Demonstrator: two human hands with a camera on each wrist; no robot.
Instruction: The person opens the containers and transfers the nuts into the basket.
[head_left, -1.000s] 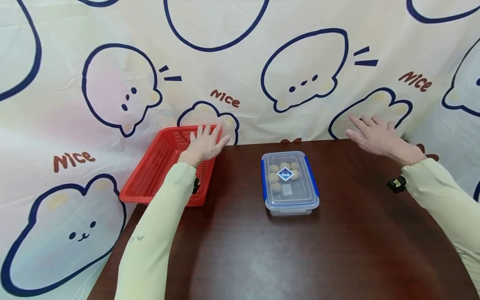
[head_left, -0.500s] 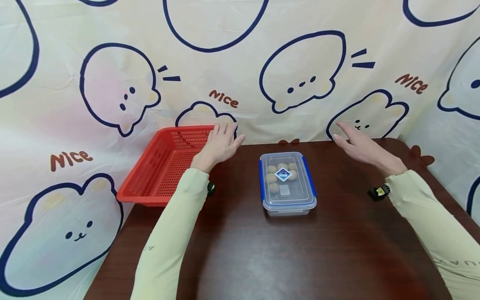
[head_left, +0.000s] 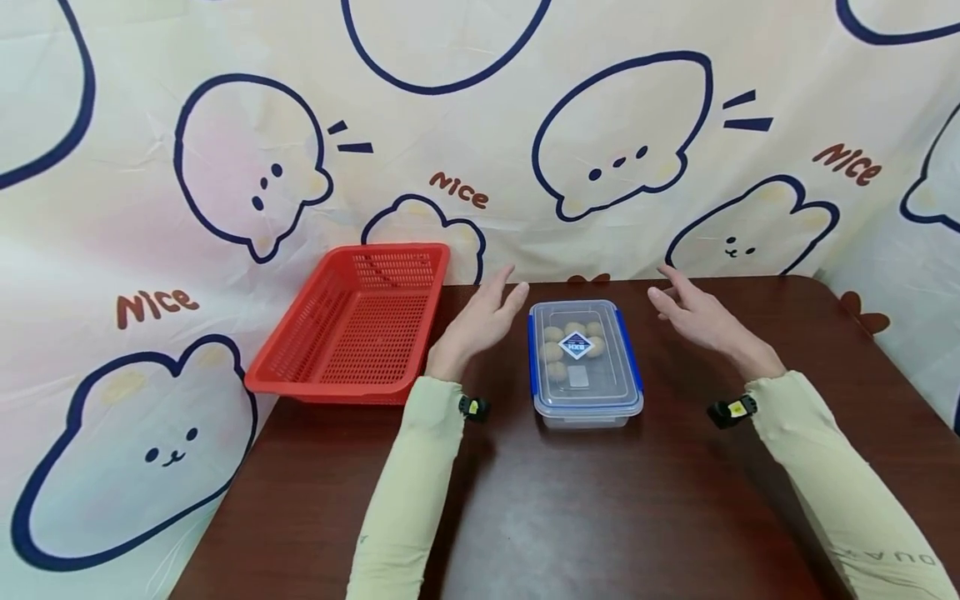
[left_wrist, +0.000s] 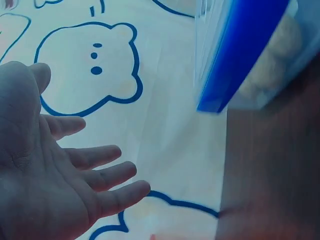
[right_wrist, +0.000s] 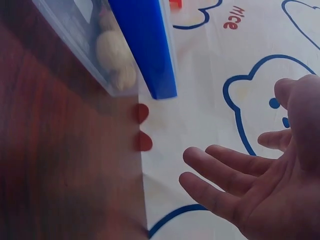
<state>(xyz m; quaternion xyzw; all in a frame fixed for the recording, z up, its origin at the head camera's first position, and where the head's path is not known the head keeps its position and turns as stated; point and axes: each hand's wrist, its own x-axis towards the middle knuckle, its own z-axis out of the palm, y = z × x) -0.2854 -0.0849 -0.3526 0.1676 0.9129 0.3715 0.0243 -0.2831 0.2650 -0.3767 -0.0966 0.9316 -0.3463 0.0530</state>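
A clear plastic food container (head_left: 588, 392) with blue side clips lies lidded on the table, with several pale round balls (head_left: 553, 352) visible inside. To its left my left hand (head_left: 480, 321) hovers, fingers extended and nothing held. My right hand (head_left: 701, 317) is raised on the container's other side, also holding nothing. Both palms turn toward the container without touching it. In the left wrist view, a blue clip (left_wrist: 240, 55) stands apart from the spread fingers (left_wrist: 112, 175). The right wrist view likewise has a gap between the other clip (right_wrist: 147, 50) and my fingers (right_wrist: 215, 172).
A red perforated plastic basket (head_left: 360, 333) sits at the left of the dark brown table (head_left: 570, 517), beside my left forearm. Behind the table hangs a pale cloth (head_left: 495, 125) printed with blue-outlined cartoon animals.
My left hand has moved right, from over the red basket to beside the container. The right hand has come left and lower toward it. The container and basket have stayed put.
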